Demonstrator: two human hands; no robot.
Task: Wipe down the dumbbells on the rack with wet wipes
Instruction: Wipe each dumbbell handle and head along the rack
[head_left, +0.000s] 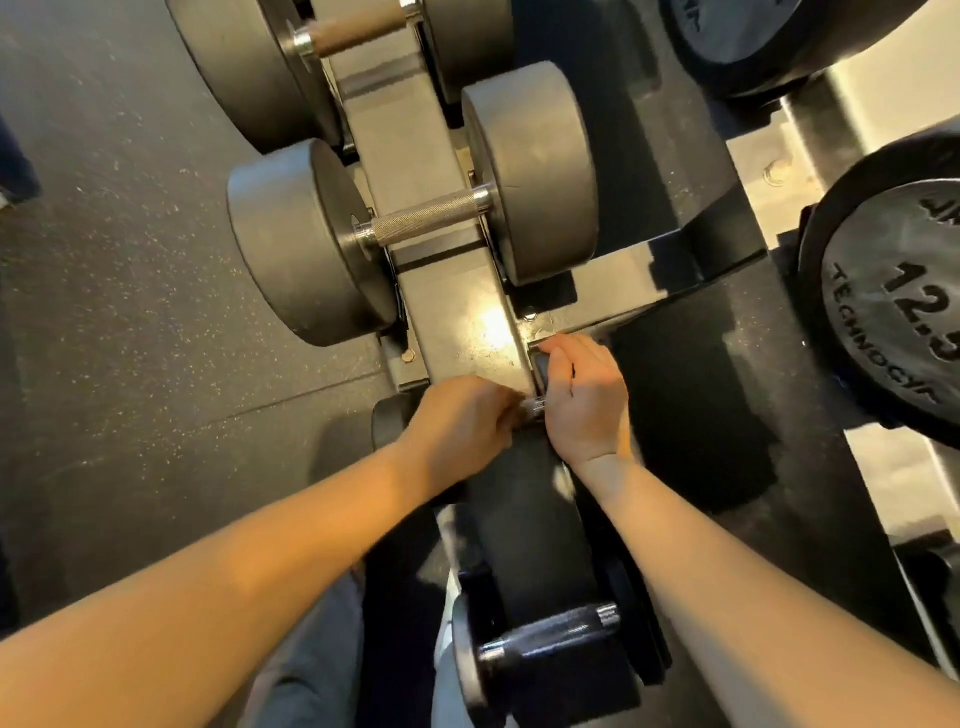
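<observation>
On a sloping dark steel rack (405, 140), below large grey round-headed dumbbells (306, 244), sits a small black chrome-handled dumbbell (540, 402). Left hand (462, 421) curls around its handle; right hand (582, 405) grips its end. No wipe is visible. Likely risk: twisting rolls it off its cradle, pinching fingers.

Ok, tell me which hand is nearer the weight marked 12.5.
Right. The right hand lies to the left of the 12.5 weight, across a dark gap. The left hand is farther left still, just beyond the right hand.
</observation>
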